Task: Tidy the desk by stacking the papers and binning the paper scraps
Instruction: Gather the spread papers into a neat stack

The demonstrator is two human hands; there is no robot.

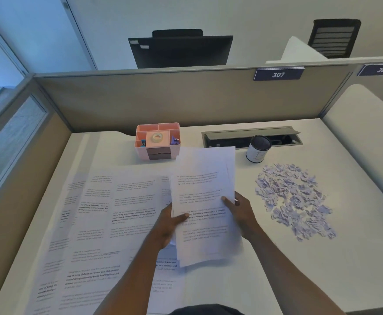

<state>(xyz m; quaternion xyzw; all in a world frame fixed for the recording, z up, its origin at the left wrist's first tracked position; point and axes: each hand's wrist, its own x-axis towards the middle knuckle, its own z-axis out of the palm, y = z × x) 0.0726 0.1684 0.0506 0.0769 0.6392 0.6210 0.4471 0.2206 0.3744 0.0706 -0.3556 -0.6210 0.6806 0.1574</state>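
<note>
Both hands hold a bundle of papers lifted just above the desk. The left hand pinches its left edge with the thumb laid on the printed face and the fingers curled beneath. The right hand pinches the right edge the same way, thumb on top. The bundle's long axis runs away from the person and leans slightly to the left at the far end, and its sheets are fanned unevenly at the top. The next move turns on the loose sheets, which lie flat and overlapping to the left of the bundle and reach under the left forearm. Their long sides run roughly parallel to the bundle. The left hand is plainly the nearer one, so it seems best placed to draw the next sheet in while the right hand keeps the bundle. The paper scraps sit in a heap to the right, close beside the right hand. The little white bin stands beyond them, near the back of the desk. By the look of it, stacking is partway done and binning has not begun.
</note>
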